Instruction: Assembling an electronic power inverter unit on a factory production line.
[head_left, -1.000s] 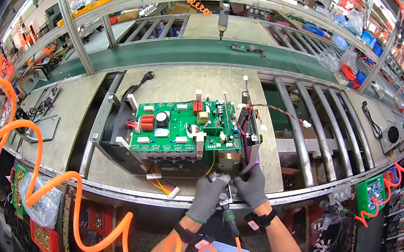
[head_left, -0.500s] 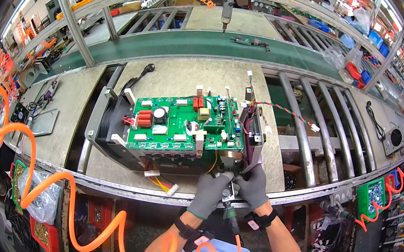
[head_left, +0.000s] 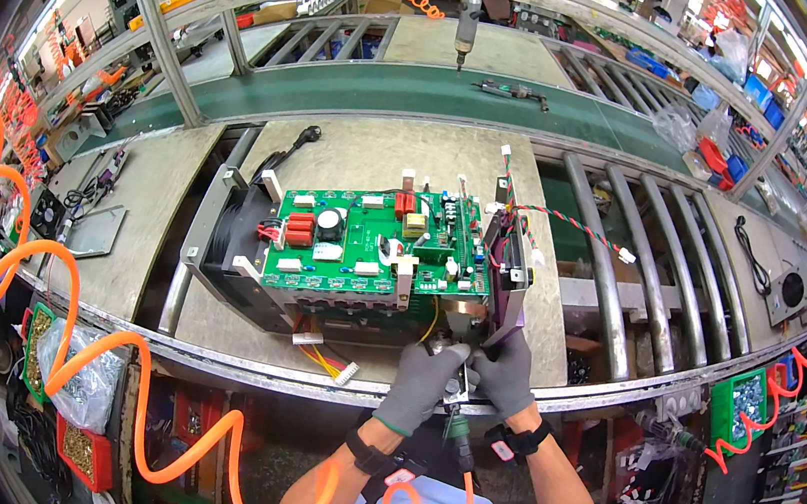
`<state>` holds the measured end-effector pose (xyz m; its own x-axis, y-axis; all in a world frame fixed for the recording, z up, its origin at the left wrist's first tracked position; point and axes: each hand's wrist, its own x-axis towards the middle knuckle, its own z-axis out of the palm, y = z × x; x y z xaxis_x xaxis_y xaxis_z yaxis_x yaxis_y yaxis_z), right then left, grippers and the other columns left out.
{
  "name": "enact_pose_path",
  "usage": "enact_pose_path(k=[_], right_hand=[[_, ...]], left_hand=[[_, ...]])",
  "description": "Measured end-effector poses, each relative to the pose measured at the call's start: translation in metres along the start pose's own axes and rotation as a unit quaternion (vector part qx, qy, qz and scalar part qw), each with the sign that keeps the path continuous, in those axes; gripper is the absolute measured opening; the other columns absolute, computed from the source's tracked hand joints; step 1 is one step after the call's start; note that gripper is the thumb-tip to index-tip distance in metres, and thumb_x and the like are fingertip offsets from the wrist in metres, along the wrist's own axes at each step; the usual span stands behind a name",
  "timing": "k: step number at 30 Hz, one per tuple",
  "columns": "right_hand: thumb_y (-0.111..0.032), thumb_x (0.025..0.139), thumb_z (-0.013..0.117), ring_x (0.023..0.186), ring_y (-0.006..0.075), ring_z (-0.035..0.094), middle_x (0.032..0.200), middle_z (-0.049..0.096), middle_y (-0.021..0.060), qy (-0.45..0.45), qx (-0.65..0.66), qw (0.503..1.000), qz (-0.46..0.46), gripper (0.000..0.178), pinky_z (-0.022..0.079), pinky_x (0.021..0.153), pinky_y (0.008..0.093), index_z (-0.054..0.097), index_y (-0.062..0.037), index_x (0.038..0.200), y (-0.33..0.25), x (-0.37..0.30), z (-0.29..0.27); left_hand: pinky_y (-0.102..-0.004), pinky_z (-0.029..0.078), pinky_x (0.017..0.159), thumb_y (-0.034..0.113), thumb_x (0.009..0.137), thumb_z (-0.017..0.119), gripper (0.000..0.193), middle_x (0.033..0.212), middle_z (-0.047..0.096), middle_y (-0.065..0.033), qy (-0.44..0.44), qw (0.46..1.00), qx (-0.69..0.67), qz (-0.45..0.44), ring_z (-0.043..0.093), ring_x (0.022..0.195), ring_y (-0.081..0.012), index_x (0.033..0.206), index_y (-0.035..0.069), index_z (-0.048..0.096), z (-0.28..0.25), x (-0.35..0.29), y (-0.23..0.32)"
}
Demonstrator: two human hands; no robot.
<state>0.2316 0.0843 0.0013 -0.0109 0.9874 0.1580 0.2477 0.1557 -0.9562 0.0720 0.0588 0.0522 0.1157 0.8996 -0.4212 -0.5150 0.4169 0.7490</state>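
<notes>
In grey gloves, my left hand (head_left: 419,385) and my right hand (head_left: 505,375) meet at the near right corner of an open electronic unit (head_left: 335,319). An air wrench (head_left: 458,428) with a green body points up between them, its metal head close to both thumbs. My left fingers are curled at that head. My right fingers are closed and partly hidden beside the unit's upright end panel (head_left: 508,290); what they grip is hidden. A green circuit board (head_left: 369,246) with red, white and yellow parts lies on top. The contact point is covered by my hands.
An orange coiled hose (head_left: 197,458) sweeps across the lower left to the wrench. Metal rollers (head_left: 603,267) lie right of the board-topped bench (head_left: 335,153). A hanging driver (head_left: 468,23) and another air tool (head_left: 512,92) are at the far belt. Screw bins (head_left: 81,454) stand lower left.
The whole view has shifted slightly, and the orange hose loops have swung a little. My hands and the wrench keep nearly the same place at the unit's corner.
</notes>
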Motion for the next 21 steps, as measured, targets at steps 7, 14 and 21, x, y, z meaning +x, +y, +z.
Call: enact_pose_path(k=[7,14,21], right_hand=[[-0.004,0.081,0.072,0.085,0.0160,0.066,0.098,0.068,0.0073,0.015,-0.035,0.999,-0.023,0.050,0.056,0.075,0.0314,0.055,-0.0018,0.127,0.003,0.002,0.002],[-0.001,0.080,0.071,0.088,0.0143,0.065,0.101,0.066,0.0066,-0.003,0.000,1.000,-0.013,0.051,0.055,0.077,0.0310,0.055,-0.0015,0.128,0.003,0.002,0.000],[0.001,0.080,0.070,0.094,0.0140,0.064,0.106,0.065,0.0075,-0.003,-0.018,0.999,-0.030,0.055,0.055,0.081,0.0307,0.053,-0.0011,0.132,0.002,0.002,0.001]], left_hand=[[-0.0256,0.045,0.051,0.012,0.090,0.072,0.012,0.079,0.066,-0.0008,0.006,0.997,0.071,0.026,0.061,0.059,-0.0081,0.097,0.002,0.070,-0.011,0.000,0.003],[-0.0255,0.044,0.050,0.011,0.089,0.072,0.013,0.079,0.066,-0.0004,0.006,0.997,0.072,0.023,0.059,0.059,-0.0071,0.097,0.002,0.071,-0.011,-0.002,0.003],[-0.0277,0.052,0.052,0.013,0.091,0.071,0.016,0.081,0.069,-0.0055,0.000,0.989,0.145,0.023,0.067,0.061,-0.0124,0.098,-0.002,0.070,-0.025,0.003,0.007]])
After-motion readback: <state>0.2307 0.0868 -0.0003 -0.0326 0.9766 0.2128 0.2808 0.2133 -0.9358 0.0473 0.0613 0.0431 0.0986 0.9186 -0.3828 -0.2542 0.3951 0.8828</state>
